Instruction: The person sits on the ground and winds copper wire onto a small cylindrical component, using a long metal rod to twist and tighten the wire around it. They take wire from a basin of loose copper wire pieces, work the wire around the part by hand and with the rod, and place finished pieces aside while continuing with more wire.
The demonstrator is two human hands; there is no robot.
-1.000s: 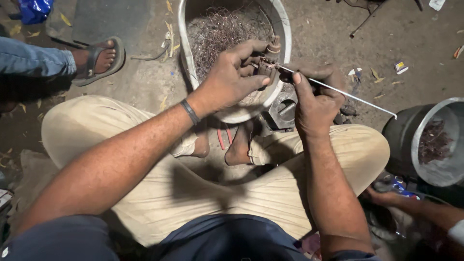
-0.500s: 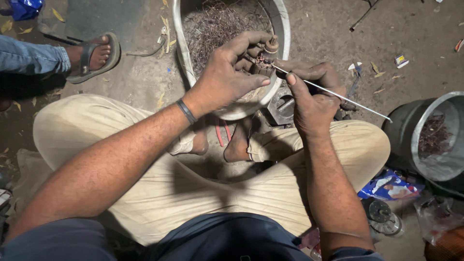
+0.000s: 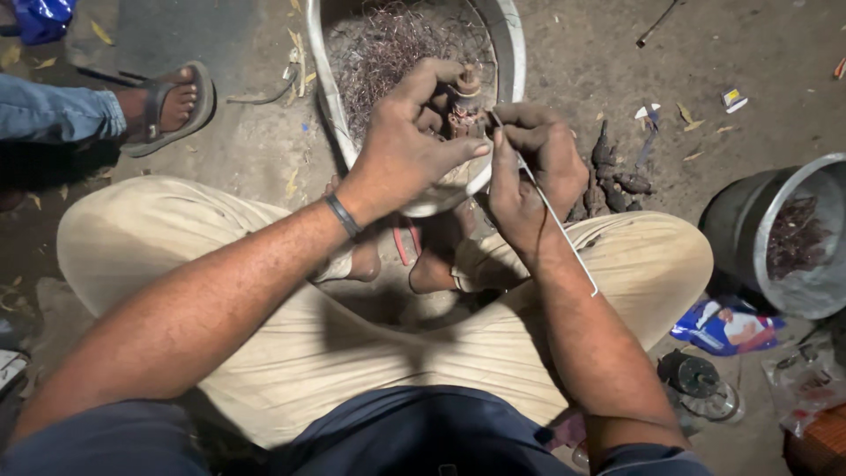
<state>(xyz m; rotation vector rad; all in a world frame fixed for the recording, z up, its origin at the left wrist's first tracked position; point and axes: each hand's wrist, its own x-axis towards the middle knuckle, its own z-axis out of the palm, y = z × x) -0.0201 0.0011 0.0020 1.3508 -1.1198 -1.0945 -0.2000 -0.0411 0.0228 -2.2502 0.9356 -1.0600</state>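
Left hand: the left hand (image 3: 407, 145) was closed around a small brownish wound part (image 3: 464, 104), fingers curled over its top and thumb stretched out to the right beneath it.
Wound part: held above the near rim of the basin, between the two hands (its lower half was hidden by the fingers); a lighter band ran round its upper end.
Right hand: the right hand (image 3: 538, 167) was closed, pinching a thin pale rod (image 3: 553, 216) between thumb and fingers.
Thin rod: its far tip met the wound part just beside the left thumb; the rest ran down to the near right across the right wrist and ended in a small hook over the right thigh.
Wristband: a dark wristband (image 3: 343, 215) sat on the left wrist.
Basin: a pale round basin (image 3: 509, 53) stood on the floor just beyond the crossed legs, filled with a tangle of fine reddish wire (image 3: 388, 44).
Dark pieces: a small heap of dark lumpy pieces (image 3: 617, 176) lay on the floor just right of the right hand.
Bucket: a grey metal bucket (image 3: 749, 220) stood at the right edge, with dark reddish scrap inside.
Wrapper: a blue and white wrapper (image 3: 727, 324) lay on the floor near the right knee.
Other person: a sandalled foot (image 3: 167, 106) and a denim trouser leg (image 3: 53, 113) were at the far left (well apart from the hands).
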